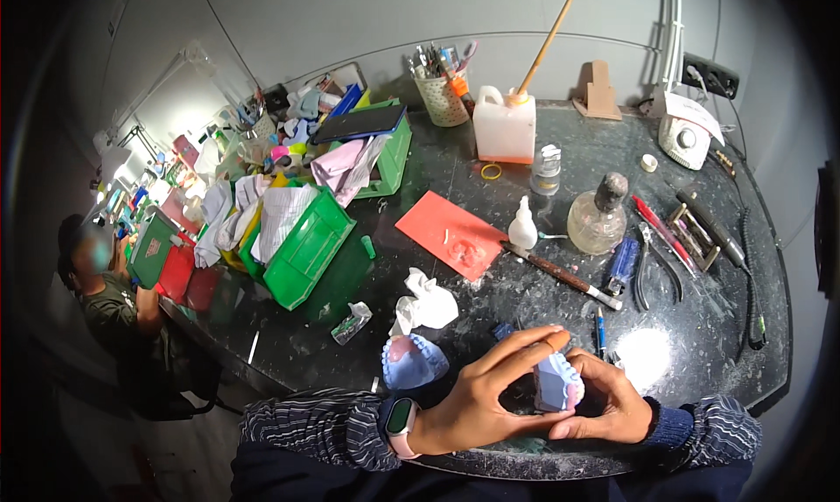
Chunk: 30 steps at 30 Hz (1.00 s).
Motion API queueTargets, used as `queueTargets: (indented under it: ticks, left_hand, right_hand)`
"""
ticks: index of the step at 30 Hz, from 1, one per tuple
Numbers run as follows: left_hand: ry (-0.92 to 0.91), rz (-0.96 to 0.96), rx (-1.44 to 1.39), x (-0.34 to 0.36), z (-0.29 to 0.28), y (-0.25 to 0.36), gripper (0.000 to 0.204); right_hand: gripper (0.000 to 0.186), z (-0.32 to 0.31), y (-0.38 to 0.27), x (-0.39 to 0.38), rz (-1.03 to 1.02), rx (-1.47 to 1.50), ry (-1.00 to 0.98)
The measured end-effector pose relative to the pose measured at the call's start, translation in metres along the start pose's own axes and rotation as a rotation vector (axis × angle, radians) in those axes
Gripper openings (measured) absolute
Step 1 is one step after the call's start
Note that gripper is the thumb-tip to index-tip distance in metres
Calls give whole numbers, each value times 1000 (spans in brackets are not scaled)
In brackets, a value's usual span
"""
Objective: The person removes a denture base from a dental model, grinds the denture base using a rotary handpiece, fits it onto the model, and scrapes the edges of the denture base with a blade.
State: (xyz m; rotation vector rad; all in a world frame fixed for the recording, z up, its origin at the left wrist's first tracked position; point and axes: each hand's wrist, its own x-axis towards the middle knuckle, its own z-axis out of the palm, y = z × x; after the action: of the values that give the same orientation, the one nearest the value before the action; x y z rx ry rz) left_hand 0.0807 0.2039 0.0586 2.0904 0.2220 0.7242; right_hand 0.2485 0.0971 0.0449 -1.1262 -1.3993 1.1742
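Note:
A blue plaster dental cast (554, 384) with a row of teeth and a pink patch at its side is held between both hands, over the table's near edge. My left hand (490, 384) curves round it from the left, fingers arched over the top and thumb below. From the right, my right hand (610, 397) closes on the cast with thumb and fingers. A second blue dental cast (411, 364) with a pink area on it lies on the table, left of my left hand. Crumpled white tissue (426, 302) sits just behind that cast.
A red sheet (451, 235), a brown-handled tool (569, 276), a glass bottle (598, 222), pliers (647, 266) and a blue pen (600, 331) lie beyond my hands. Green bins (306, 257) with papers stand left. A white jug (505, 130) is farther back. Another person (109, 296) sits far left.

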Motion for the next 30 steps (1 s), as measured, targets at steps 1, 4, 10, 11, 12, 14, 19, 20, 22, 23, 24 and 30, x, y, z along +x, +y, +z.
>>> queueTargets:
  ticks: [1, 4, 10, 11, 12, 14, 19, 20, 22, 23, 24, 30]
  left_hand:
    - [-3, 21, -9, -1, 1, -1, 70]
    - [-22, 74, -29, -5, 3, -6, 69]
    - [-50, 34, -24, -2, 1, -8, 69]
    - [-53, 28, -29, -2, 1, -8, 69]
    - [-54, 21, -33, -2, 2, -9, 69]
    - [-54, 16, -24, -1, 2, -10, 70]
    - [-63, -5, -31, 0, 1, -9, 68]
    - [-59, -2, -27, 0, 0, -9, 68]
    - [-49, -36, -8, 1, -2, -9, 67]
    - [-43, -42, 7, 2, -2, -9, 68]
    - [-44, -47, 4, 2, -2, -11, 68]
    - [-49, -17, 59, 0, 1, -12, 70]
  right_hand:
    - [37, 0, 1, -1, 12, -37, -18]
    - [38, 1, -4, 5, -57, -171, -19]
    - [43, 3, -1, 4, -13, -161, 22]
    - [43, 3, 0, 4, -29, -193, 31]
    - [43, 3, 1, 3, -22, -189, 30]
    - [44, 4, 1, 3, 17, -151, 44]
    - [38, -1, -4, 3, 108, -90, -3]
    - [36, -2, -3, 1, 100, -71, -56]
    - [33, 5, -1, -3, 128, 154, 67]
    - [32, 8, 1, -3, 148, 381, 185]
    - [35, 3, 5, -3, 88, 383, 164]
    - [43, 2, 5, -4, 45, 386, 149]
